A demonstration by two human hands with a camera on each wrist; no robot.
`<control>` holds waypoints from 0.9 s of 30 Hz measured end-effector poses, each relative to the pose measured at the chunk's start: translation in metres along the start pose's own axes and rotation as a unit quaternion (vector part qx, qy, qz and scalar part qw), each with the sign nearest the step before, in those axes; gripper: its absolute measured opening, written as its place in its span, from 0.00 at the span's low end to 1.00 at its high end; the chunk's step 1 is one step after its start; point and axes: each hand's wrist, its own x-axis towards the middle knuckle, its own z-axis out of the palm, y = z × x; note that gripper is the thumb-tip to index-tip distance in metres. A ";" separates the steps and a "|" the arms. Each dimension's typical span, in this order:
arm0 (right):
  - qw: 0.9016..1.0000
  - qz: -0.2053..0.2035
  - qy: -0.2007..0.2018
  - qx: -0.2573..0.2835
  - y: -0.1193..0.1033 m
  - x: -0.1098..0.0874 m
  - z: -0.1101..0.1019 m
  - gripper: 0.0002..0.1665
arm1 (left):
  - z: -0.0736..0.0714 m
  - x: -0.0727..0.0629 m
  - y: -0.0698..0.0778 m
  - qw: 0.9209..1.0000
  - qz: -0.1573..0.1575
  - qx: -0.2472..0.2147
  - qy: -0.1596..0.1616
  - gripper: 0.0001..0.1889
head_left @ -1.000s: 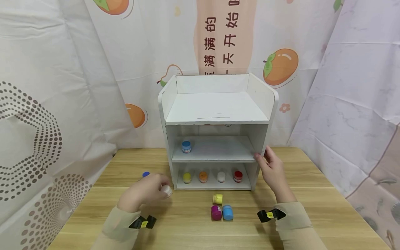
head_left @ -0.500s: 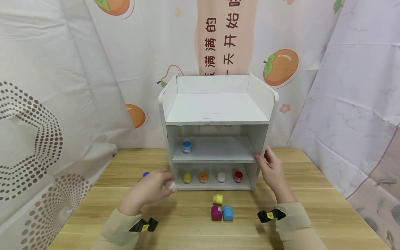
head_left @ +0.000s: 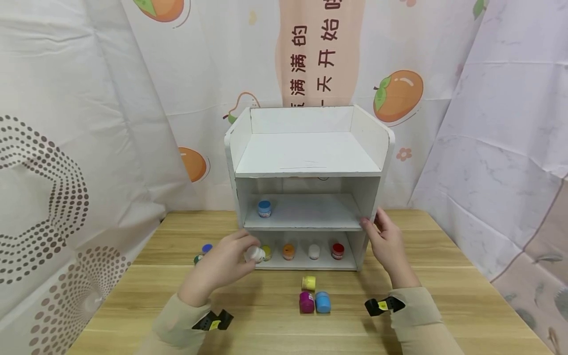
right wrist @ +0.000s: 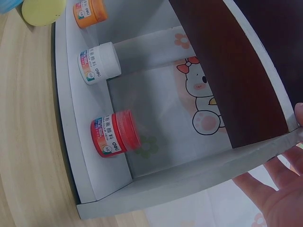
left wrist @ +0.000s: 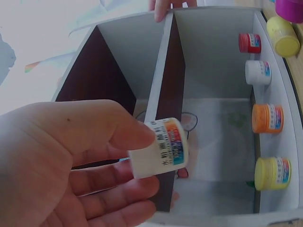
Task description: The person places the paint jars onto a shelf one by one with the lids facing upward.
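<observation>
My left hand [head_left: 228, 264] pinches a white paint jar [head_left: 255, 254] between thumb and fingers, in front of the left end of the shelf unit's bottom level. In the left wrist view the jar [left wrist: 163, 147] is tilted, its label showing. My right hand [head_left: 387, 246] grips the right side panel of the white shelf unit [head_left: 306, 153], thumb at the front edge and fingers along the outside. On the bottom level stand yellow [head_left: 267, 253], orange [head_left: 288, 252], white [head_left: 314, 252] and red [head_left: 337, 251] jars. A blue jar [head_left: 264, 209] stands at the middle level's left.
In front of the unit, a yellow jar [head_left: 308, 283], a purple jar [head_left: 306, 302] and a light blue jar [head_left: 323, 302] lie on the wooden table [head_left: 275, 330]. Left of the unit, a dark blue jar [head_left: 207, 248] and a green jar [head_left: 198, 258] are partly behind my left hand.
My left hand has carried the white jar right and up, from beside the unit to the bottom level's left end. The green jar has come into view. My right hand stays put.
</observation>
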 end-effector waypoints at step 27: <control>1.000 -0.009 -0.008 0.006 -0.040 -0.004 0.000 0.27 | -0.018 0.076 0.030 0.995 0.058 0.086 -0.002 0.13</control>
